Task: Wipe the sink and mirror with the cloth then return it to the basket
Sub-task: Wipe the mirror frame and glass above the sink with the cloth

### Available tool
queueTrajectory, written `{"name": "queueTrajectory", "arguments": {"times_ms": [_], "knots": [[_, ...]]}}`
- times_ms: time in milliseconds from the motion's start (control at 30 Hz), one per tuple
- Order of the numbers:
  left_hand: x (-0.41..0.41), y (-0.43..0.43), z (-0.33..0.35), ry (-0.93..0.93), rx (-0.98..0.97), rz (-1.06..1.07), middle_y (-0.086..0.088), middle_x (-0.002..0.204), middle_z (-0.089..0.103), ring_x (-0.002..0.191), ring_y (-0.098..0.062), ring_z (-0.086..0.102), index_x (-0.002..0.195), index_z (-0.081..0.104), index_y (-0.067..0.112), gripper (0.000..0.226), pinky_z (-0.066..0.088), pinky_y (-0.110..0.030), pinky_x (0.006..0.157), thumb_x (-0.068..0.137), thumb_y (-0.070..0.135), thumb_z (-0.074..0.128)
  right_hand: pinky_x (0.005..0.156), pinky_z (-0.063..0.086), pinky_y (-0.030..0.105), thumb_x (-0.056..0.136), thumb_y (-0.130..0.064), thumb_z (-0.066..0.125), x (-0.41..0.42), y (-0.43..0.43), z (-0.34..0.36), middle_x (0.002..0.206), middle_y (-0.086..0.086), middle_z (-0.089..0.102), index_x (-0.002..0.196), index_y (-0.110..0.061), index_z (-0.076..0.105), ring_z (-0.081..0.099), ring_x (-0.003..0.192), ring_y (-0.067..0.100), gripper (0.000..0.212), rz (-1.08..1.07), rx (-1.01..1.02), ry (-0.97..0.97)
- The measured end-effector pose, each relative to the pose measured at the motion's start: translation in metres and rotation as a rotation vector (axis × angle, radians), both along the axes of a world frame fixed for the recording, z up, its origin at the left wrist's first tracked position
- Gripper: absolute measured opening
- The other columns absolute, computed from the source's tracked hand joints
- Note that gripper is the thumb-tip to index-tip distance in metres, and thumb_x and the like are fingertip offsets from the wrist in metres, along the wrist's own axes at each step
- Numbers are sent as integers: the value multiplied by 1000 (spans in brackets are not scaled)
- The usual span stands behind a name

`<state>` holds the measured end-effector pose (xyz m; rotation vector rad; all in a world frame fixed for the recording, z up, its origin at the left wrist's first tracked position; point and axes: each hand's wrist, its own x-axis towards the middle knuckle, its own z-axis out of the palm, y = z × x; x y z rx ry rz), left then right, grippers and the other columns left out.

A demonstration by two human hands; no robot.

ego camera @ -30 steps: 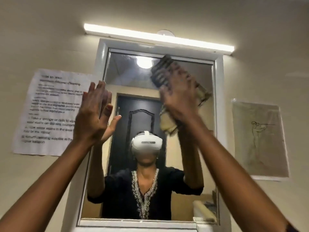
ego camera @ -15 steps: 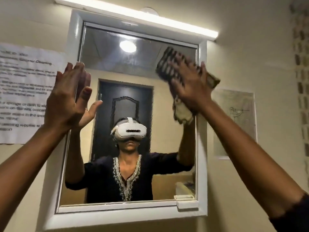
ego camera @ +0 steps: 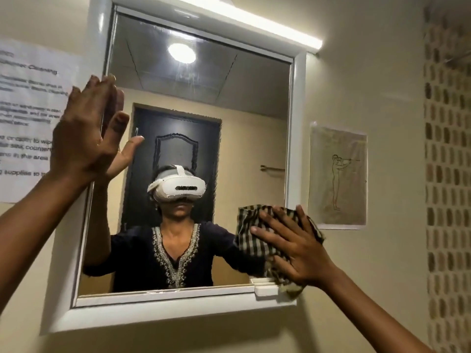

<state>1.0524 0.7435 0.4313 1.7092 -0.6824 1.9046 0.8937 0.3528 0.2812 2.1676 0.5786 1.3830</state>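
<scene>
A white-framed mirror (ego camera: pixel 254 103) hangs on the beige wall in front of me. My right hand (ego camera: pixel 290 248) presses a dark checked cloth (ego camera: pixel 248 240) flat against the mirror's lower right corner, with the cloth's lower end hanging over the frame. My left hand (ego camera: pixel 86 133) is raised with fingers straight, its palm against the mirror's left frame edge, holding nothing. The glass reflects a person in a white headset and dark top. Neither the sink nor the basket is in view.
A printed instruction sheet (ego camera: pixel 28 118) is taped to the wall left of the mirror. A sketch poster (ego camera: pixel 337 174) hangs to the right. A strip light (ego camera: pixel 254 24) runs above the frame. Patterned tiles (ego camera: pixel 448 174) cover the far right wall.
My right hand has swept the cloth down the mirror's right side, from the upper part to the lower right corner. My left hand stays at the left frame. The view has shifted.
</scene>
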Motion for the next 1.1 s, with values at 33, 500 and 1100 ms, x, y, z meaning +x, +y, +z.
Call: {"name": "queueTrajectory", "arguments": {"times_ms": [33, 500, 1100], "knots": [[-11, -1, -4, 0, 12, -14, -5, 159, 26, 149, -18, 16, 153, 19, 21, 68, 7, -26, 124, 96, 43, 48, 115, 2, 56, 88, -42, 38, 0, -4, 9, 156, -3, 19, 144, -34, 27, 14, 145, 24, 58, 10, -41, 11], [-54, -10, -11, 41, -39, -106, -12, 156, 33, 148, -23, 25, 150, 28, 13, 67, 9, -22, 121, 97, 54, 28, 116, 1, 55, 91, -44, 47, 35, 147, 25, 158, 0, 10, 147, -31, 22, -1, 146, 17, 63, 126, 481, -131], [-65, -9, -16, 28, -30, -242, -13, 152, 40, 145, -24, 32, 146, 35, 4, 64, 13, -10, 117, 96, 44, 36, 117, 0, 51, 94, -50, 31, 56, 234, 6, 158, 9, 10, 149, -20, 17, 5, 145, 24, 64, 130, 1004, -278]]}}
